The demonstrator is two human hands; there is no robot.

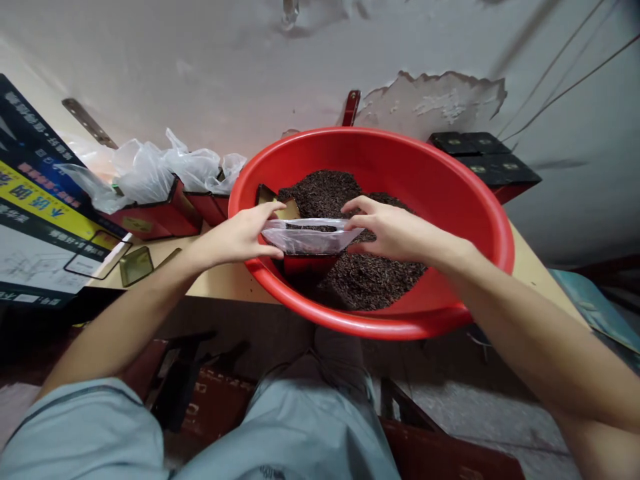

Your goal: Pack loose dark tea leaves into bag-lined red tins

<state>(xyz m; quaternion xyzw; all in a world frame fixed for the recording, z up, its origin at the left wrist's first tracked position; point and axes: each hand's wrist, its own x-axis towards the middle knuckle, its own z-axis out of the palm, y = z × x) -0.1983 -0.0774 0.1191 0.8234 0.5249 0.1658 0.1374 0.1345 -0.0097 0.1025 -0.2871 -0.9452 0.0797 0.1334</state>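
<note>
A clear plastic bag (320, 241) lines a red tin (310, 267) inside a large red basin (425, 157). Dark loose bits, which look like tea leaves (377, 280), show in the bag's mouth and heap up in the basin. My left hand (245, 235) grips the bag's left edge, thumb in front and fingers behind. At the opposite edge, my right hand (387, 230) has curled fingers on the plastic. Behind the bag, a gold-coloured metal piece (289, 208) leans by the basin's left wall; what it belongs to is partly hidden.
Red tins (160, 217) with plastic bags sticking out stand left of the basin. A small gold-coloured lid (136, 267) lies on the pale table (225, 283). Dark-topped tins (493, 163) sit at the back right. A printed carton (37, 213) stands far left.
</note>
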